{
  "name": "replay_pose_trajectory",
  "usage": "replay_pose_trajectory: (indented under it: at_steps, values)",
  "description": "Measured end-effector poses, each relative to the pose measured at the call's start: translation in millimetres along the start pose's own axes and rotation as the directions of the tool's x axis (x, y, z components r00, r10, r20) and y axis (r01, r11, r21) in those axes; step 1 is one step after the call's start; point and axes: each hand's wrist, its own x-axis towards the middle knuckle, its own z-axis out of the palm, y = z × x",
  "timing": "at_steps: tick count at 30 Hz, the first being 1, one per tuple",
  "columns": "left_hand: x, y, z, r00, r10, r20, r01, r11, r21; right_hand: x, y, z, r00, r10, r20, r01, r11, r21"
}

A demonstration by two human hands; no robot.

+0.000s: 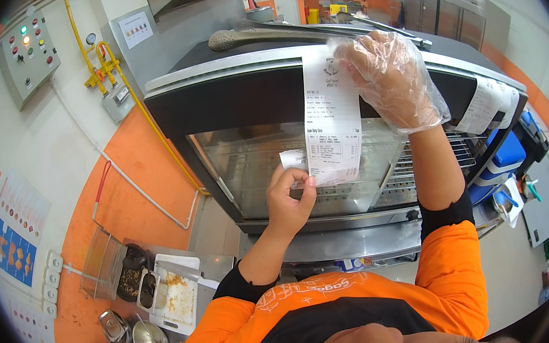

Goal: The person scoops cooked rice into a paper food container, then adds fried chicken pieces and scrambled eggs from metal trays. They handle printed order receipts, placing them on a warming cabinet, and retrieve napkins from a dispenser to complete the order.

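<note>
A long white printed receipt (333,116) hangs upright in front of a black glass-fronted food cabinet (234,96). My right hand (394,77), in a clear plastic glove, grips it near the top, by the cabinet's upper edge. Bare and lower down, my left hand (289,202) pinches the receipt's bottom end between thumb and fingers. A small white paper flap (293,159) shows beside the left fingers; whether it is part of the same strip I cannot tell. Metal tongs (229,40) with a dimpled end lie on the cabinet top behind the receipt.
Another paper slip (485,105) hangs at the cabinet's right front. Wire racks (448,155) show inside the cabinet. At lower left are a white cutting board (180,306) with crumbs and a knife, a metal bowl (149,342) and a wire basket (104,267). A blue box (501,159) stands right.
</note>
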Motion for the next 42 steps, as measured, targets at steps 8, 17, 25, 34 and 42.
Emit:
replay_pose_trajectory:
  at_steps: [8, 17, 25, 34, 42]
  values:
    - [1.3, 10.7, -5.5, 0.997, 0.082, -0.003, -0.082, 0.992, 0.099, -4.3, 10.0, -2.9, 0.999, 0.036, 0.024, -0.039, 0.991, 0.125]
    - [-1.1, 5.2, 2.4, 0.99, 0.14, -0.037, -0.131, 0.974, 0.182, -4.8, 13.9, -5.3, 0.998, 0.046, -0.038, -0.039, 0.984, 0.172]
    - [-12.3, 9.9, 3.0, 0.947, 0.32, 0.017, -0.318, 0.931, 0.18, -6.3, 10.5, -6.7, 0.997, -0.063, 0.038, 0.061, 0.997, 0.04]
    - [-8.4, 13.9, 0.9, 0.97, 0.225, -0.093, -0.206, 0.962, 0.18, -7.1, 23.4, -25.6, 0.972, -0.182, 0.147, 0.163, 0.978, 0.134]
    - [-10.2, 8.9, 2.1, 0.98, 0.13, -0.153, -0.12, 0.99, 0.073, -16.0, 32.1, 13.0, 0.975, -0.22, -0.043, 0.22, 0.975, 0.003]
